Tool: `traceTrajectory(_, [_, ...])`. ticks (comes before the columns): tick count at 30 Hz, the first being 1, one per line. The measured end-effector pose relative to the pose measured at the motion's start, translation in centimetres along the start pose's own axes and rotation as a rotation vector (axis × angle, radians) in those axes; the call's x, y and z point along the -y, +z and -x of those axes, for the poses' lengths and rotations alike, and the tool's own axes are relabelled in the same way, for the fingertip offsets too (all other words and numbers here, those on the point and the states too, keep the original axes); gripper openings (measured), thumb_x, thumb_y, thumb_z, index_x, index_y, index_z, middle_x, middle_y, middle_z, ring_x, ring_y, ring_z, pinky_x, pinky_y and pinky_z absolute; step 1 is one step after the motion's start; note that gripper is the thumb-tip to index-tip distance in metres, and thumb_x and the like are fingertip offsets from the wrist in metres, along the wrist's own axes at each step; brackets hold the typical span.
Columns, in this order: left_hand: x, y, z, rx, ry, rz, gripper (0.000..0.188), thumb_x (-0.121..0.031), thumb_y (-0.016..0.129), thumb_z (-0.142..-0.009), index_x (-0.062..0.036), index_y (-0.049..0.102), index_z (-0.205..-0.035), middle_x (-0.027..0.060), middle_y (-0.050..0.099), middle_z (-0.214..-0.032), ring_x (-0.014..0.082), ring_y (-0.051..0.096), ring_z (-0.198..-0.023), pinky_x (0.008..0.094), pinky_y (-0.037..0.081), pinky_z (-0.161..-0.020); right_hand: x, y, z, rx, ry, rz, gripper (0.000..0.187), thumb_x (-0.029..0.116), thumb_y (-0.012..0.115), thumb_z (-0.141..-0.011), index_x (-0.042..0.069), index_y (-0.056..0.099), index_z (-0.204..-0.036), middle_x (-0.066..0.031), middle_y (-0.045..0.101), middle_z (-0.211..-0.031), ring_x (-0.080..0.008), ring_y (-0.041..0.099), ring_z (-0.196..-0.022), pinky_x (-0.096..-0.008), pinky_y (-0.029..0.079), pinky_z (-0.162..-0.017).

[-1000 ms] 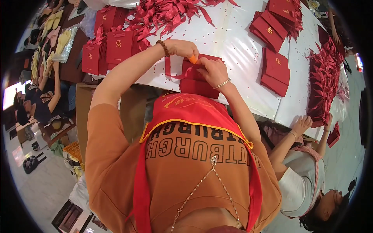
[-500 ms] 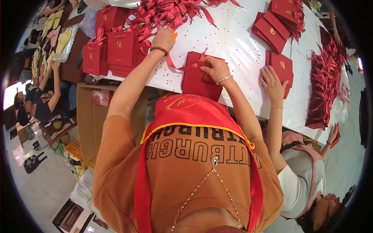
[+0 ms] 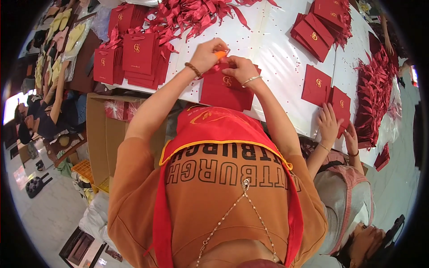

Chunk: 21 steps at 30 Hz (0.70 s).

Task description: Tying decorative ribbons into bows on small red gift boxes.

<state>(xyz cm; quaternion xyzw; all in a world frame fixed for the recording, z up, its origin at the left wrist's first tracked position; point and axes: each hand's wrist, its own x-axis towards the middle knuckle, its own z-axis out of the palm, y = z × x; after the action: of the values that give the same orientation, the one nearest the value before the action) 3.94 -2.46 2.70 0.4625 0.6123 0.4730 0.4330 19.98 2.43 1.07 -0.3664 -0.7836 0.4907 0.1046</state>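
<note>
My left hand [image 3: 206, 54] is closed around a small orange tool [image 3: 220, 54] whose kind I cannot make out. Its fingers meet the red ribbon [image 3: 214, 69] above the top edge of a red paper gift bag [image 3: 225, 91]. My right hand [image 3: 243, 70] bends over the same edge, its fingers pinched at the ribbon close to the left fingertips. The bag lies flat on the white table [image 3: 272, 53] in front of me, with a gold emblem partly below my right fingers. The exact grip on the ribbon is partly hidden.
Stacked red bags [image 3: 139, 56] stand at the left, beside a heap of loose red ribbons [image 3: 192, 18]. More bags [image 3: 313, 36] and a long ribboned row [image 3: 374, 98] lie to the right. A co-worker's hands [image 3: 330, 123] handle bags there. An open cardboard box [image 3: 100, 134] sits below the table edge.
My left hand has moved right from the ribbon heap to the bag's top, bringing the orange tool beside my right hand. The co-worker's hands have shifted right, near two bags.
</note>
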Motion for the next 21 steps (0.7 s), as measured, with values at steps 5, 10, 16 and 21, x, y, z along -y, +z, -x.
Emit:
traceTrajectory(5, [1.5, 0.1, 0.3, 0.152, -0.267, -0.018, 0.011, -0.002, 0.054, -0.079, -0.0004, 0.061, -0.088, 0.0041, 0.057, -0.068, 0.0077, 0.052, -0.056, 0.0199, 0.042, -0.046, 1.6, -1.7, 2.7, -0.191, -0.175, 0.606, 0.026, 0.021, 0.071, -0.063, 0.012, 0.063, -0.086, -0.0082, 0.054, -0.088, -0.0274, 0.052, -0.082, -0.0373, 0.043, -0.073])
traceTrajectory(10, [0.8, -0.1, 0.3, 0.174, -0.168, 0.012, 0.011, -0.002, 0.054, -0.078, 0.0006, 0.061, -0.086, 0.0055, 0.06, -0.068, 0.0081, 0.053, -0.054, 0.0205, 0.043, -0.047, -0.5, -2.6, 4.1, -0.113, 0.051, 0.227, 0.029, 0.017, 0.071, -0.065, 0.01, 0.061, -0.091, -0.0102, 0.054, -0.089, -0.0265, 0.055, -0.083, -0.0343, 0.045, -0.073])
traceTrajectory(16, [-0.3, 2.9, 3.0, 0.14, -0.116, -0.151, 0.011, -0.001, 0.056, -0.077, 0.0018, 0.058, -0.087, 0.0072, 0.061, -0.068, 0.0095, 0.057, -0.055, 0.0212, 0.045, -0.05, -2.2, -2.2, 3.7, -0.122, 0.155, 0.04, 0.034, 0.017, 0.072, -0.064, 0.005, 0.06, -0.093, -0.0149, 0.06, -0.09, -0.0274, 0.058, -0.083, -0.0336, 0.046, -0.073])
traceTrajectory(21, [1.0, 5.1, 3.8, 0.1, -0.15, -0.173, 0.008, -0.001, 0.054, -0.078, 0.0018, 0.057, -0.086, 0.0071, 0.06, -0.067, 0.0103, 0.057, -0.055, 0.0235, 0.049, -0.049, -2.4, -2.1, 3.9, -0.135, 0.173, 0.025, 0.034, 0.017, 0.072, -0.063, 0.004, 0.06, -0.092, -0.0148, 0.061, -0.089, -0.0276, 0.059, -0.082, -0.0339, 0.046, -0.072])
